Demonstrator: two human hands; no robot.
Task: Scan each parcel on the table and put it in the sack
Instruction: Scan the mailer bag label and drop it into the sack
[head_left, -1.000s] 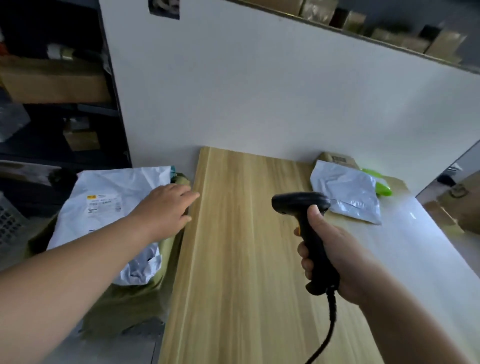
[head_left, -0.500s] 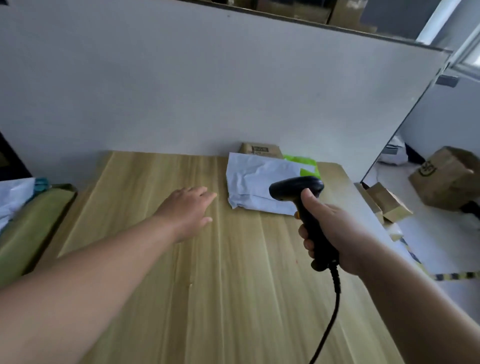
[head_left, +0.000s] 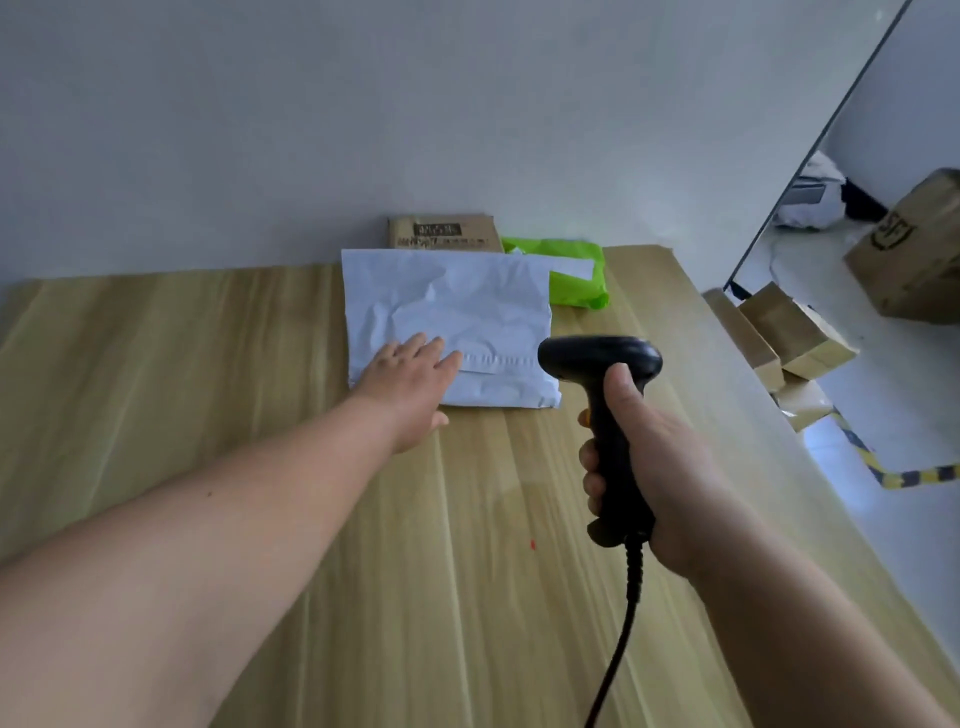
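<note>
A crumpled white mailer bag lies flat on the wooden table near the back wall. My left hand rests palm down on its near left corner, fingers spread. Behind the bag a brown cardboard parcel leans at the wall, and a bright green bag lies partly under the white one on its right. My right hand grips a black corded barcode scanner upright, just right of the white bag's near edge. The sack is out of view.
A white partition wall closes the table's far side. Past the table's right edge, several cardboard boxes sit on the floor, with a larger box further right. The scanner cable hangs down over the table front.
The view swung right, away from the sack and the parcel in it. My left hand crossed the table and landed on the white mailer bag. The scanner stayed in my right hand.
</note>
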